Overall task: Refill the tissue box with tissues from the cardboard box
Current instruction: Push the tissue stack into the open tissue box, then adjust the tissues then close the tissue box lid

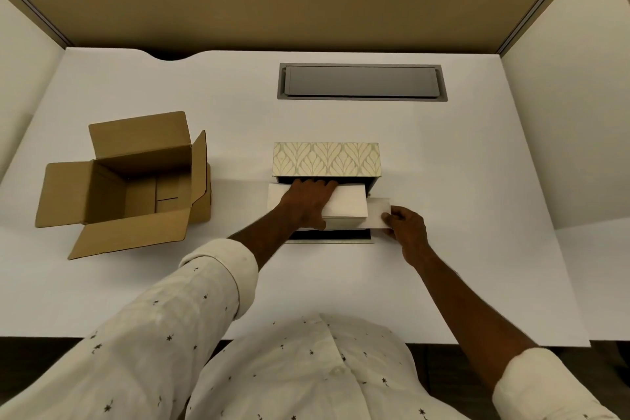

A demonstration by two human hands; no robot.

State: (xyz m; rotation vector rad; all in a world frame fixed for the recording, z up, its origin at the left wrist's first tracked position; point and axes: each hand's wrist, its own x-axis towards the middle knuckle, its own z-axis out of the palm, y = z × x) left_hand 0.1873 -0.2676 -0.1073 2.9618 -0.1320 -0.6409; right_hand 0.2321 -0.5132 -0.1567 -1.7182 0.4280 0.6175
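Note:
The tissue box (326, 158), cream with a leaf pattern, lies at the table's middle with its dark open side facing me. A white stack of tissues (347, 206) sits halfway into that opening. My left hand (306, 203) lies flat on the stack, fingertips inside the box's opening. My right hand (407, 227) pinches the edge of a single loose tissue sheet (376, 213) sticking out at the stack's right. The cardboard box (129, 181) stands open to the left, its inside showing no tissues.
A flat panel of the tissue box (329, 239) lies on the table just in front of the stack. A grey recessed hatch (361, 81) sits in the white table (460, 181) behind. Partition walls enclose the back and both sides.

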